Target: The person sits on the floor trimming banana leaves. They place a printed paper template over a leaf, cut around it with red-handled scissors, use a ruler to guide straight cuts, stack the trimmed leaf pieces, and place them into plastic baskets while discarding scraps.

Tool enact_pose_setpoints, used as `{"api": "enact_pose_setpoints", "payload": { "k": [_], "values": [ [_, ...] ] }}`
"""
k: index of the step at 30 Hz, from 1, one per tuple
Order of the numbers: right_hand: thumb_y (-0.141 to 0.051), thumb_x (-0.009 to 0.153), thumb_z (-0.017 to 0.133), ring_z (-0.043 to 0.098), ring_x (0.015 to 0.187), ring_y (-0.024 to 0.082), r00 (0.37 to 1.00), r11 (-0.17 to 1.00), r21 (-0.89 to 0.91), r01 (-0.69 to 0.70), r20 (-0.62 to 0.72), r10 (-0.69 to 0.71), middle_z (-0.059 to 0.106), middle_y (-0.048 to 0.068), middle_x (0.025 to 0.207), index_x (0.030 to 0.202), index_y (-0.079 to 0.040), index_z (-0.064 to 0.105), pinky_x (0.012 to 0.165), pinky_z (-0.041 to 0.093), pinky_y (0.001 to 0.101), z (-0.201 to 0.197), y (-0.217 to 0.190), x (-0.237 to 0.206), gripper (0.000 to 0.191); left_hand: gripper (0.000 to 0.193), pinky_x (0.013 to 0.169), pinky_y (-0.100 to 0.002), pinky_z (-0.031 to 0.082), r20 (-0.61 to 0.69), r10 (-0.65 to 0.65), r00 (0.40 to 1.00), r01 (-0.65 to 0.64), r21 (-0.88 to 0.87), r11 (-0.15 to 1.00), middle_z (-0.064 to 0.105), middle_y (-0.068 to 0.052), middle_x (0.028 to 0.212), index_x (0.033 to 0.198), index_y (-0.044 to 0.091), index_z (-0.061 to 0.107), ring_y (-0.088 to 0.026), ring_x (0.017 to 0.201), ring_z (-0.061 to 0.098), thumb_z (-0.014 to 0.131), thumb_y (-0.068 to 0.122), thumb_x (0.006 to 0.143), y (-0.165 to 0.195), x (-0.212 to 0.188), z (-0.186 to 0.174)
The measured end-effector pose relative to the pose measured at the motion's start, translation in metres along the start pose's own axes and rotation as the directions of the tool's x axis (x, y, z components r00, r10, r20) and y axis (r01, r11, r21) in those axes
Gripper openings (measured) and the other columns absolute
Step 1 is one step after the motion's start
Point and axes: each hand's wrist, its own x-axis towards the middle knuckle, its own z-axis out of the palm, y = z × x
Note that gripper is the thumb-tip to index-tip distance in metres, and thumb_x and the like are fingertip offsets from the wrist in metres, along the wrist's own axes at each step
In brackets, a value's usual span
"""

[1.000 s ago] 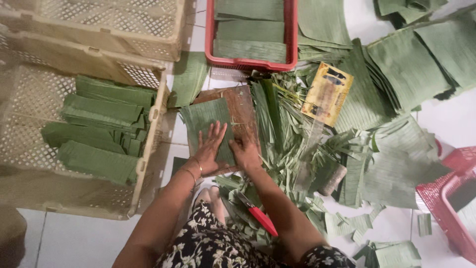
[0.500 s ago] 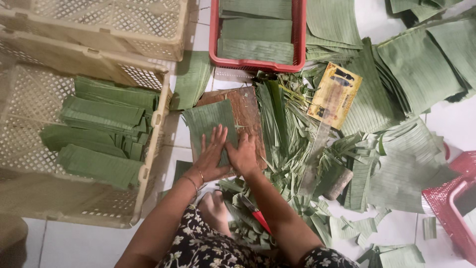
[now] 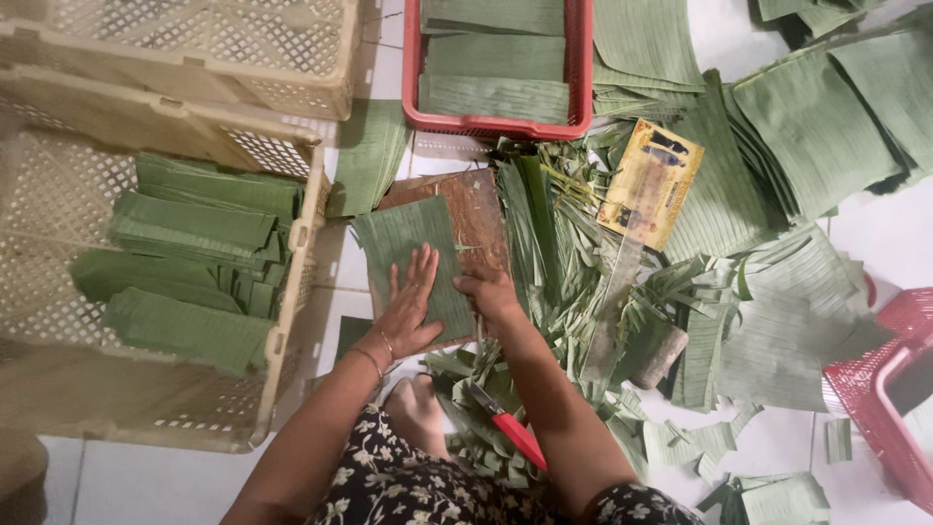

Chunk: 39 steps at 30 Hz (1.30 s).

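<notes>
Left hand (image 3: 406, 309) flat, fingers (image 3: 424, 264) spread wide and pressed palm-down on a stack of rectangular cut green banana-leaf pieces (image 3: 408, 243); gripping nothing, only pressing. Thin bracelets at the wrist. Right hand (image 3: 491, 292) at the stack's lower right edge, fingers curled onto the leaf edge; cannot tell if pinching or just resting. Leaf stack lying on a worn brown wooden cutting board (image 3: 476, 219), board on the white tiled floor (image 3: 146, 481), directly ahead of the person's knee.

Left of the board: large cream perforated plastic crate (image 3: 282, 350) holding folded green leaf bundles (image 3: 190, 258). Second cream crate (image 3: 194, 49) behind it. One loose leaf piece (image 3: 369, 160) leaning between crate and board. Above the board: red plastic tray (image 3: 496, 124) loaded with flat cut leaf sheets. Right of the board: heap of long narrow green leaf trimmings (image 3: 559, 253), touching the board edge. Yellow printed card package (image 3: 649, 182) resting on the trimmings, a long grey metal blade (image 3: 612, 301) just below it. Large stacked green leaf sheets (image 3: 816, 136) fanned at upper right. Red-handled knife (image 3: 510, 433) lying on scraps near the right forearm. Red plastic basket (image 3: 889, 389) at right edge. Floral black-and-white garment (image 3: 408, 486) at bottom.
</notes>
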Motion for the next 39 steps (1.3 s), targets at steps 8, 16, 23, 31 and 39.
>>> {"api": "enact_pose_setpoints", "payload": {
  "k": [8, 16, 23, 31, 39],
  "values": [
    [-0.005, 0.081, 0.078, 0.066, 0.078, 0.015, 0.915, 0.911, -0.185, 0.370, -0.101, -0.392, 0.074, 0.008, 0.089, 0.109, 0.008, 0.076, 0.071, 0.054, 0.0297, -0.032, 0.010, 0.028, 0.031, 0.105, 0.123, -0.061, -0.004, 0.096, -0.007, 0.995, -0.009, 0.172, 0.985, -0.006, -0.020, 0.171, 0.164, 0.021, 0.000, -0.042, 0.157, -0.006, 0.068, 0.025, 0.085, 0.011, 0.035, 0.014],
    [-0.023, 0.087, 0.074, 0.074, 0.093, 0.035, 0.801, 0.507, -0.796, 0.330, -0.048, -0.597, 0.076, 0.017, 0.103, 0.104, -0.010, 0.079, 0.083, 0.058, 0.0405, -0.054, -0.047, 0.005, 0.022, 0.091, 0.126, -0.057, -0.004, 0.254, -0.261, 0.931, 0.139, 0.415, 0.899, -0.013, -0.014, 0.171, 0.165, 0.026, 0.002, -0.035, 0.158, -0.011, 0.056, 0.036, 0.092, 0.034, 0.078, 0.020],
    [-0.034, 0.085, 0.078, 0.060, 0.112, 0.040, 0.611, 0.489, -0.867, -0.096, -0.439, -0.659, 0.061, 0.018, 0.117, 0.112, -0.008, 0.062, 0.091, 0.050, 0.0498, -0.141, -0.028, -0.072, 0.041, 0.090, 0.126, -0.055, -0.003, 0.227, -0.248, 0.942, 0.120, 0.463, 0.878, -0.013, -0.012, 0.171, 0.165, 0.029, 0.002, -0.034, 0.158, -0.009, 0.055, 0.039, 0.092, 0.035, 0.077, 0.022],
    [-0.038, 0.076, 0.081, 0.062, 0.107, 0.045, 0.653, 0.577, -0.808, -0.115, -0.500, -0.569, 0.063, 0.022, 0.116, 0.122, -0.005, 0.057, 0.089, 0.051, 0.0510, -0.199, 0.043, -0.058, 0.061, 0.091, 0.126, -0.055, 0.000, 0.188, -0.219, 0.957, 0.100, 0.497, 0.862, -0.008, -0.017, 0.171, 0.165, 0.027, 0.004, -0.036, 0.158, -0.003, 0.056, 0.038, 0.091, 0.030, 0.079, 0.026],
    [-0.026, 0.102, 0.053, 0.067, 0.081, 0.035, 0.572, 0.859, -0.486, 0.163, -0.663, -0.483, 0.067, 0.015, 0.102, 0.127, -0.006, 0.057, 0.070, 0.055, 0.0478, -0.186, 0.030, -0.079, 0.032, 0.092, 0.126, -0.056, 0.000, 0.136, -0.122, 0.983, 0.065, 0.368, 0.928, -0.002, -0.019, 0.170, 0.163, 0.022, 0.009, -0.037, 0.157, 0.000, 0.065, 0.035, 0.091, 0.022, 0.078, 0.025]
  ]
}}
